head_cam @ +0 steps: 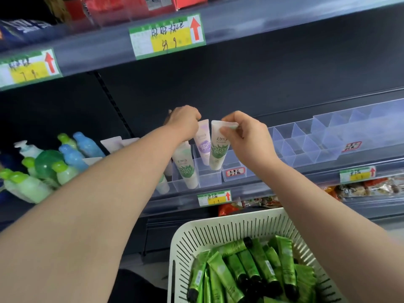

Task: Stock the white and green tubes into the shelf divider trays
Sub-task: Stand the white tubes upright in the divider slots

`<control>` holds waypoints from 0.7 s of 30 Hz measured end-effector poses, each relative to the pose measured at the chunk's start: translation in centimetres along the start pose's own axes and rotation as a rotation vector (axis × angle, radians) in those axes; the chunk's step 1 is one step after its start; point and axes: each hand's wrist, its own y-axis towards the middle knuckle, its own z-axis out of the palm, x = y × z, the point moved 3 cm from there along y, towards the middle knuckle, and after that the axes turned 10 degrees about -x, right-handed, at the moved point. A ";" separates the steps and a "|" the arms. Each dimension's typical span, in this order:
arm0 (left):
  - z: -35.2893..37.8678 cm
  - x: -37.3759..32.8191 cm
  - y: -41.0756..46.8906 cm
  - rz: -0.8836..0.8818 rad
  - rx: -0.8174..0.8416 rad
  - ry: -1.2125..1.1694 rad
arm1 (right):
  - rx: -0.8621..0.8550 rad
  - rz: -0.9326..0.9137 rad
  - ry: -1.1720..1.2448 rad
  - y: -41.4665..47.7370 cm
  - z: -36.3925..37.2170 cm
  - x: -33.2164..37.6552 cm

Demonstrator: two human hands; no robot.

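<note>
The right hand (240,136) pinches the top edge of a white and green tube (218,149), tip down over the clear tray (209,179). At its 9 o'clock, touching it, the left hand (185,121) pinches a purple tube (203,143). Open slots (306,147) sit at 3 o'clock.

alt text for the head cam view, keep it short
Right hand pinches the top of a white and green tube, cap down over a clear divider tray on a shop shelf; left hand curls at the top of a purple-print tube beside it. Below, a white basket holds dark green tubes.
</note>
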 end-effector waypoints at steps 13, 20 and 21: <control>-5.3 4.4 -10.0 0.131 -0.220 -0.179 | 0.201 -0.007 -0.308 -0.1 5.7 -0.5; -2.6 6.8 -15.7 0.217 -0.221 -0.232 | 0.226 -0.059 -0.337 -1.3 5.8 0.0; -2.1 7.0 -16.3 0.207 -0.209 -0.230 | 0.227 -0.060 -0.342 -1.4 5.8 -0.1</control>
